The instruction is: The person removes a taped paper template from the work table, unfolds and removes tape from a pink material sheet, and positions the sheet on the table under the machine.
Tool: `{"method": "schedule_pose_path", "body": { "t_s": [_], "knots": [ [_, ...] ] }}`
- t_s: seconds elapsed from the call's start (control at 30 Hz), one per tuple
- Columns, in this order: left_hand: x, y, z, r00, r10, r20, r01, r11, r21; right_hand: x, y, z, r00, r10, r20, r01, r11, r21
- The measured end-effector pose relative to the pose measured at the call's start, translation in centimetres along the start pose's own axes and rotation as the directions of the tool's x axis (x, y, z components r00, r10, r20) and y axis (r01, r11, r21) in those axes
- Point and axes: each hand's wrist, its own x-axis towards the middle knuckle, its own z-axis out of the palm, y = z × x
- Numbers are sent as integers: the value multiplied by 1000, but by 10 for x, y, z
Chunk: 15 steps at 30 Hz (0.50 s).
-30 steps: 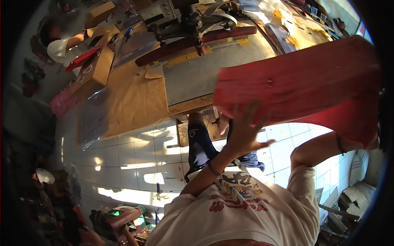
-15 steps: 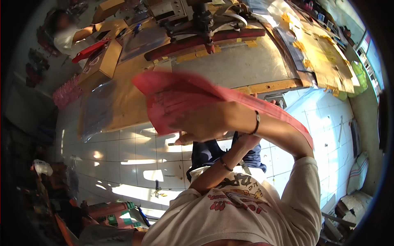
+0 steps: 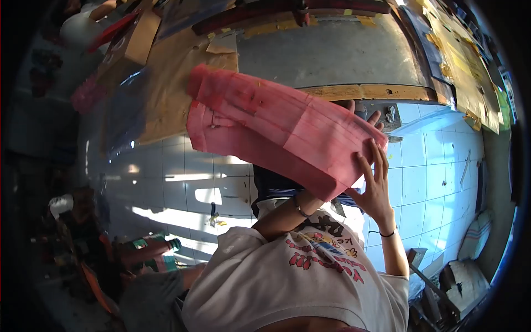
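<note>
A folded red sheet (image 3: 287,122), long and seemingly several layers thick, is held up in front of my body, slanting down from upper left to lower right. My left hand (image 3: 375,118) is under it, the forearm crossing beneath. Its stretched fingers stick out past the far edge, while the palm and thumb are hidden. At the right end, my right hand (image 3: 377,188) has its fingertips on the sheet's top face and its thumb by the near corner.
Beyond the sheet stands a worktable (image 3: 332,61) with a wooden front edge (image 3: 376,92) and a dark red bar (image 3: 254,15). A cardboard box (image 3: 145,39) sits at upper left, near another person (image 3: 83,27). Below is a tiled floor (image 3: 426,177) with scraps on it.
My right hand has moved from the sheet's left part to its right end. The sheet now lies flatter and turned more towards me. My view has tilted down.
</note>
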Motion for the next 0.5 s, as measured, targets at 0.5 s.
{"method": "schedule_pose_path", "body": {
  "t_s": [0.5],
  "knots": [
    [-63,65,-55,926,367,-84,-325,891,317,189,32,-135,967,-223,-124,240,959,149]
  ]
}}
